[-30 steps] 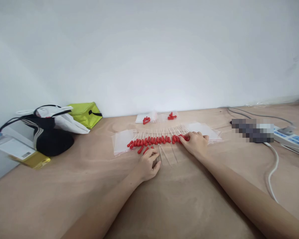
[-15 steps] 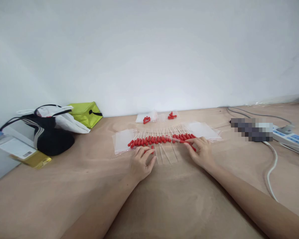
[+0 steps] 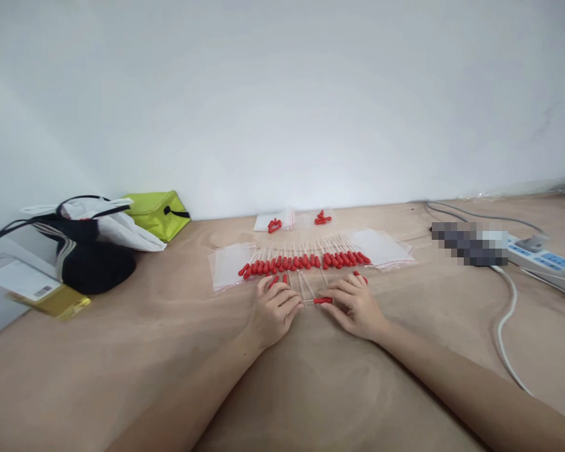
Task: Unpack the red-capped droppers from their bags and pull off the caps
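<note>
Between my hands lies a thin pale stick with a red rounded cap [image 3: 322,301] on its right end. My left hand [image 3: 274,309] pinches the bare end of this stick. Closed on the red cap is my right hand [image 3: 355,306], its thumb and fingertips at the cap's right end. A few loose red caps [image 3: 274,282] lie by the left fingers, and more [image 3: 360,277] lie behind the right hand. Just beyond the hands, a row of red-tipped sticks [image 3: 295,263] fans out, tips toward me. A few bare pale sticks [image 3: 309,284] lie in front of the row.
Clear plastic bags [image 3: 233,263] lie left of the row and more bags [image 3: 381,247] lie right. Two small groups of red caps [image 3: 322,217] rest on bags behind. A black cap [image 3: 96,267] and lime-green bag [image 3: 157,213] stand left; a power strip [image 3: 541,256] lies right.
My right hand has come left and nearer from the right end of the row, bringing a red-capped stick to my left hand. The left hand has shifted slightly right and closed on the stick.
</note>
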Demonstrator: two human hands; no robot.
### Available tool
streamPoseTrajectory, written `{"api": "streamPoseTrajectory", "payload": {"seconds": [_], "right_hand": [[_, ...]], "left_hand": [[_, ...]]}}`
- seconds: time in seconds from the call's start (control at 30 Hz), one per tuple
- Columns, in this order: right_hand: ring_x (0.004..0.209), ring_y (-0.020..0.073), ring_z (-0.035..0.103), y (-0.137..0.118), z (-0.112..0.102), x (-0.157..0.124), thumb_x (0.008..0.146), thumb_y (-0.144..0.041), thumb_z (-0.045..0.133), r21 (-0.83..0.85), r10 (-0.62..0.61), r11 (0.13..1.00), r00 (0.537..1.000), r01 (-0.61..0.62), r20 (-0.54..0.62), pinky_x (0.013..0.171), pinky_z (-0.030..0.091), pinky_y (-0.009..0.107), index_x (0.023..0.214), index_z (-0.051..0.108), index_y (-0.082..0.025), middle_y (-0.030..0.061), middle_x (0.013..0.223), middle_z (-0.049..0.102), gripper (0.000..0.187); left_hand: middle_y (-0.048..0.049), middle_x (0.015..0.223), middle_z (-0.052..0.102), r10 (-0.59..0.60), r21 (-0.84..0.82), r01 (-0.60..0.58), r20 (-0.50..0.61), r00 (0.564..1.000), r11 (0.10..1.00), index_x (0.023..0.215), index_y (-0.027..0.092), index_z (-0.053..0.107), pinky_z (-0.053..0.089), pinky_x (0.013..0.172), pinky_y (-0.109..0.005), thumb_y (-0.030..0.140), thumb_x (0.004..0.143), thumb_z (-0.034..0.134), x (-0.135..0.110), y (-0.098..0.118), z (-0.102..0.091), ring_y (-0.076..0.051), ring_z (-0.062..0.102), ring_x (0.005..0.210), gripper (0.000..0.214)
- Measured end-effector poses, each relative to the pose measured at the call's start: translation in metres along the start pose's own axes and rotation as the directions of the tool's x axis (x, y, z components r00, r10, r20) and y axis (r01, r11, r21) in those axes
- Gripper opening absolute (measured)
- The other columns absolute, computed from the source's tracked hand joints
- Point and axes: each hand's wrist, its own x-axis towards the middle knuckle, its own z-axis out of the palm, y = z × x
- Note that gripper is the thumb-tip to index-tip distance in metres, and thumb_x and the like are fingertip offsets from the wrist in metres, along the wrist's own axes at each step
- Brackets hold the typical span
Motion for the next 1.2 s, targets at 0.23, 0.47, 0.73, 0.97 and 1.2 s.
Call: {"api": "streamPoseTrajectory", "payload": {"seconds": [0.23,0.47,0.73,0.97,1.2], "right_hand": [[0.068,0.013,0.043,-0.002,0.002,0.0,0.082,-0.032,0.051,-0.125,-0.104,0.987,0.994,0.099,-0.03,0.069,0.024,0.032,0.085,0.066,-0.025,-0.0002,0.064,0.059,0.017],[0.065,0.0124,0.04,-0.003,-0.001,-0.001,0.082,-0.029,0.051,-0.131,-0.155,0.98,0.987,0.149,-0.035,0.072,0.022,0.034,0.077,0.067,-0.026,-0.0016,0.057,0.056,0.017],[0.063,0.012,0.039,-0.003,-0.003,-0.002,0.083,-0.026,0.047,-0.11,-0.146,0.983,0.989,0.147,0.012,0.073,0.022,0.034,0.075,0.066,-0.024,-0.0014,0.055,0.055,0.02],[0.063,0.0112,0.041,-0.003,-0.006,-0.002,0.083,-0.026,0.046,-0.069,-0.127,0.989,0.991,0.13,0.04,0.074,0.023,0.034,0.076,0.065,-0.023,-0.002,0.056,0.055,0.021],[0.065,0.0124,0.048,0.012,-0.014,-0.014,0.083,-0.028,0.046,-0.013,-0.035,0.999,0.999,0.036,0.034,0.077,0.03,0.036,0.08,0.065,-0.025,-0.0004,0.063,0.059,0.019]], "left_hand": [[0.002,0.075,0.067,0.001,-0.004,-0.001,0.029,1.0,1.0,0.077,0.022,0.061,0.028,0.093,-0.041,0.02,0.082,0.049,-0.001,0.001,0.0,-0.014,0.056,0.077,0.013],[0.0018,0.073,0.066,0.002,-0.016,-0.001,0.044,0.999,1.0,0.074,0.022,0.06,0.029,0.091,-0.042,0.019,0.082,0.047,-0.003,0.002,-0.003,-0.014,0.056,0.076,0.016],[0.0035,0.074,0.067,0.011,-0.044,-0.01,0.026,1.0,0.999,0.072,0.021,0.059,0.028,0.09,-0.041,0.018,0.081,0.048,-0.002,0.001,-0.003,-0.013,0.055,0.074,0.015],[0.0023,0.074,0.067,0.0,-0.033,0.002,0.048,0.999,0.999,0.073,0.023,0.061,0.029,0.09,-0.04,0.02,0.082,0.047,-0.003,0.003,-0.003,-0.013,0.055,0.074,0.017],[-0.0002,0.075,0.066,-0.057,-0.043,0.057,0.0,0.998,0.997,0.074,0.02,0.06,0.04,0.073,-0.033,0.02,0.083,0.046,-0.009,-0.006,-0.004,-0.013,0.055,0.07,0.016]]}}
